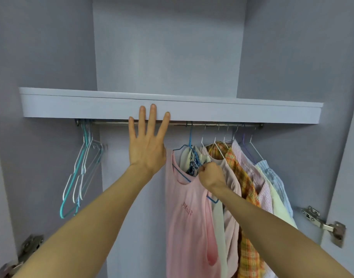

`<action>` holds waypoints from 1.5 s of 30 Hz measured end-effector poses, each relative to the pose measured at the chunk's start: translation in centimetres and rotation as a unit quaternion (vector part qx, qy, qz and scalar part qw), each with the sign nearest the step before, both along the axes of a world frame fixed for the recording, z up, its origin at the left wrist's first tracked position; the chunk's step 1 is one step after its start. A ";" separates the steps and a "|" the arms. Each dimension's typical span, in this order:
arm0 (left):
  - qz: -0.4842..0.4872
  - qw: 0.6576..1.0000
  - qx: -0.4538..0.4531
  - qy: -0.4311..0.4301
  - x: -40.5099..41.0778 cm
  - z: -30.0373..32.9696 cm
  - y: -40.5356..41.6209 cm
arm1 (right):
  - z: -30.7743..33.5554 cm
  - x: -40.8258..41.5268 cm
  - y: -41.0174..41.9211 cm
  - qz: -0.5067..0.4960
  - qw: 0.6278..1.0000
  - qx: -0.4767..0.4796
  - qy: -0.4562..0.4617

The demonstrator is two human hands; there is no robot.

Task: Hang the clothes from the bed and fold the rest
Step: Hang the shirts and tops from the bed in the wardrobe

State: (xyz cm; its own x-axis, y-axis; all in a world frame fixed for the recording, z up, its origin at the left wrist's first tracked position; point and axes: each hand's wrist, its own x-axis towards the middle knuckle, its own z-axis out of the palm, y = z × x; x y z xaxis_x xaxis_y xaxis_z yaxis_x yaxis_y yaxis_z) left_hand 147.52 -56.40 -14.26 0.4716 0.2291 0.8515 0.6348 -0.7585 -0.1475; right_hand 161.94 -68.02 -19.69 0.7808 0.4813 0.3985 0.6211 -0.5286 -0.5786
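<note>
The person stood facing an open wardrobe with pale grey walls. A shelf (71, 106) ran across it, and a metal rail (110, 123) sat just under the shelf.

The left hand (147, 143) was held up flat with its fingers straight and spread apart. The fingertips (153, 107) lay over the front edge of the shelf. It held nothing.

The right hand (211, 174) was lower and to the right. Its fingers were curled tight and pinched the neck of a pink top (189, 217), close to the blue hanger (190, 137) that carried it. The blue hanger's hook was over the rail. The pink top hung down long and had small letters on its front.

More clothes hung on the rail to the right of the pink top, packed close together on white hangers (218, 143). There was a cream piece with blue print (191, 165), a pale pink shirt (233, 183), an orange checked shirt (244, 177), a pink striped shirt (262, 189) and a light blue piece (271, 171) at the far end.

At the left end of the rail hung a bunch of empty hangers (79, 177), teal and white, well apart from the clothes.

Metal door hinges (322, 223) showed low on both sides of the wardrobe.
</note>
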 end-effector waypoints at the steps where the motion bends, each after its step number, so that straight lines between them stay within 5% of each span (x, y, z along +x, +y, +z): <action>1: 0.005 1.000 0.003 -0.005 0.2 -0.2 0.3 | -0.1 0.4 0.7 -0.006 1.000 0.024 0.001; 5: 0.004 0.999 0.036 -0.025 0.4 -0.8 1.3 | -0.1 1.4 3.6 -0.008 0.996 0.088 0.010; 20: 0.015 1.000 0.013 0.018 -0.5 -0.5 0.9 | -0.6 3.9 5.0 -0.047 0.993 0.025 0.103; 25: 0.026 0.998 -0.015 0.048 -1.2 -0.3 0.1 | -2.3 2.6 3.0 -0.025 0.999 -0.025 0.014; 33: -0.033 0.978 -0.179 0.103 -5.0 -4.6 -4.8 | -2.6 -3.1 -4.9 0.027 0.999 -0.018 -0.042; 40: -0.066 0.928 -0.357 0.089 -11.2 -10.1 -10.1 | -4.5 -10.7 -10.7 0.197 0.977 -0.012 0.083; 45: -0.005 0.896 -0.443 0.029 -17.4 -14.0 -14.0 | -7.9 -16.2 -11.7 0.300 0.938 -0.017 0.174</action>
